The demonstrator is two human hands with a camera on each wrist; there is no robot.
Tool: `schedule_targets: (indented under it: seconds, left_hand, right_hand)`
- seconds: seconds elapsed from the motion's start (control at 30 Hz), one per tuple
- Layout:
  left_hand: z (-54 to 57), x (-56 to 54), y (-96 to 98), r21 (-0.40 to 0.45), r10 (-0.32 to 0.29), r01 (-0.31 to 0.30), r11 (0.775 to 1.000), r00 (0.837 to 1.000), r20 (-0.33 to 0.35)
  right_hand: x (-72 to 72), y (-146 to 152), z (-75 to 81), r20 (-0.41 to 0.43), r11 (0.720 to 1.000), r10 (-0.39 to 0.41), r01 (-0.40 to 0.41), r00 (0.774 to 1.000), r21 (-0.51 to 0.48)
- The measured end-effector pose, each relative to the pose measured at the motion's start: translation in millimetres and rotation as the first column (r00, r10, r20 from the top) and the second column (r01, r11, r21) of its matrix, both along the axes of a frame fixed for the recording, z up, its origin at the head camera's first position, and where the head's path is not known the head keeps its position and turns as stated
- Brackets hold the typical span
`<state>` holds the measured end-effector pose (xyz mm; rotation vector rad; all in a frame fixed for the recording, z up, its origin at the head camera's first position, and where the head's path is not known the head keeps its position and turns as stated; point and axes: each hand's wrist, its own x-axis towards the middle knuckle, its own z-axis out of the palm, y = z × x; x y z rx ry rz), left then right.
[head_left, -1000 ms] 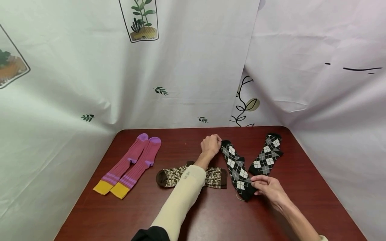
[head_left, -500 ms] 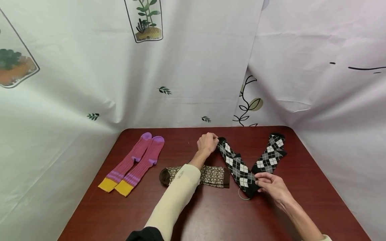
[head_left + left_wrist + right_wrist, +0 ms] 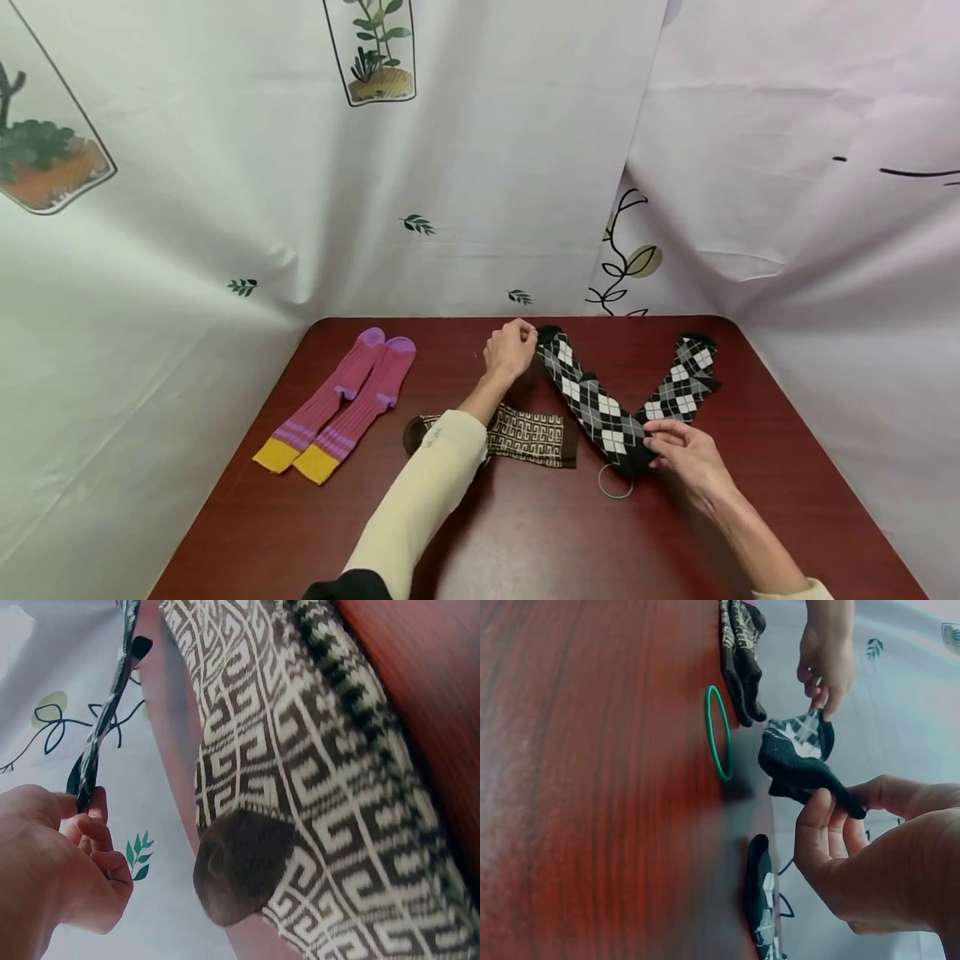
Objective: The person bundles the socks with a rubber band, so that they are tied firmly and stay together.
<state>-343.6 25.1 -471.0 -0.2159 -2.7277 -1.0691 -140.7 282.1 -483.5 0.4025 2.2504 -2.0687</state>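
Observation:
A black, grey and white argyle sock (image 3: 592, 400) is stretched between my two hands. At its far black end, my left hand (image 3: 512, 350) pinches the tip between thumb and fingers. My right hand (image 3: 693, 462) pinches the black edge at the near end, which stands raised above the table in the right wrist view. A matching argyle sock (image 3: 688, 377) lies to the right, its near end partly behind my right hand. Below the held sock's near end, a thin green ring (image 3: 709, 724) is on the table. Brown socks (image 3: 330, 772) with a cream maze pattern lie under my left forearm, partly covered.
Two pink socks (image 3: 358, 408) with yellow cuffs and purple heels and toes lie side by side at the left. The dark red wooden table (image 3: 585, 550) has rounded back corners. Behind it hangs a white printed cloth (image 3: 487, 167).
Both hands have moved away from me with the argyle sock, its far end also shifting left. More of the green ring now shows. The head view has turned slightly left.

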Motion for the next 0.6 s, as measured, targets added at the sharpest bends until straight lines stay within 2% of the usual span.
schedule_targets:
  seconds: [0.33, 0.47, 0.6]
  left_hand:
    - [14.7, 10.4, -26.0, 0.142, -0.020, 0.027, 0.989, 0.999, -0.045]
    - [18.3, 16.3, -36.7, 0.161, -0.021, 0.030, 0.986, 0.998, -0.055]
    - [19.9, 22.5, -50.8, 0.146, -0.016, 0.026, 0.989, 0.998, -0.068]
  right_hand:
    - [-8.5, -3, 8.4, -0.023, 0.999, -0.022, 0.021, 0.999, -0.046]
    - [-11.2, -6, 10.1, -0.031, 0.998, -0.025, 0.023, 0.999, -0.064]
    - [-14.4, -10, 12.7, -0.016, 0.999, -0.026, 0.026, 1.000, -0.046]
